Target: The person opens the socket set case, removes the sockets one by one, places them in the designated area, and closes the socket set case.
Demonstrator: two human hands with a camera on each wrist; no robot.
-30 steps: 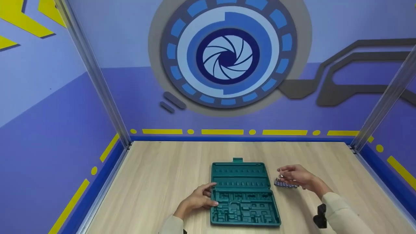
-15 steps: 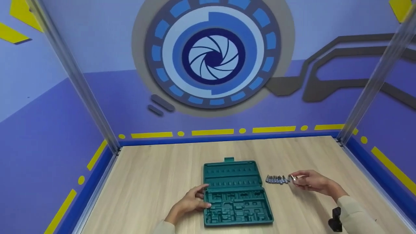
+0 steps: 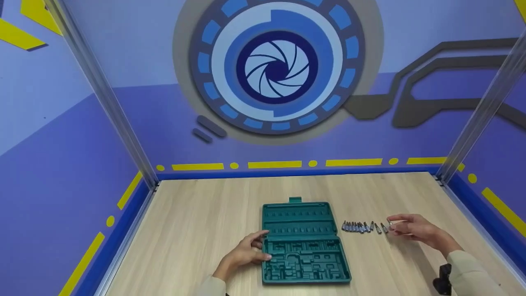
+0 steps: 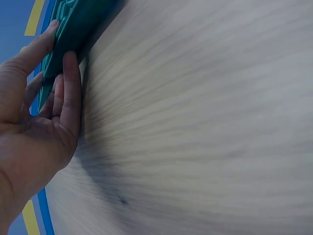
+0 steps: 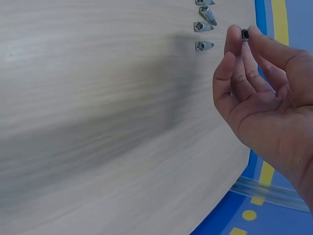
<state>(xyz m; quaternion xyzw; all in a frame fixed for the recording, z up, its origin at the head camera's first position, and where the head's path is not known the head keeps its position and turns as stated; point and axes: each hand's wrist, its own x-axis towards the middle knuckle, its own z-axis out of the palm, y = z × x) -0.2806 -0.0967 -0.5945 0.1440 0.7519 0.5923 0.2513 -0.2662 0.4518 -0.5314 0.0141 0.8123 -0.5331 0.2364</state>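
An open dark green plastic tool case (image 3: 306,263) with moulded recesses lies on the table, its lid folded back. At its left edge my left hand (image 3: 246,251) grips the wall, the thumb over the rim and the fingers along the outer side, as the left wrist view also shows. My right hand (image 3: 419,231) pinches a small metal bit socket (image 5: 245,35) between thumb and fingertips, the square hole in its end facing the wrist camera. Just left of that hand, several pointed metal bit sockets (image 3: 361,227) lie in a row on the table.
The light wooden table (image 3: 213,213) is bounded by a blue printed wall (image 3: 164,123) at the back and by side walls. Metal posts stand at the back left (image 3: 123,131) and back right (image 3: 481,111) corners.
My right hand has moved right along the row, which now shows more bit sockets spread out at its right end. The left hand stays on the case.
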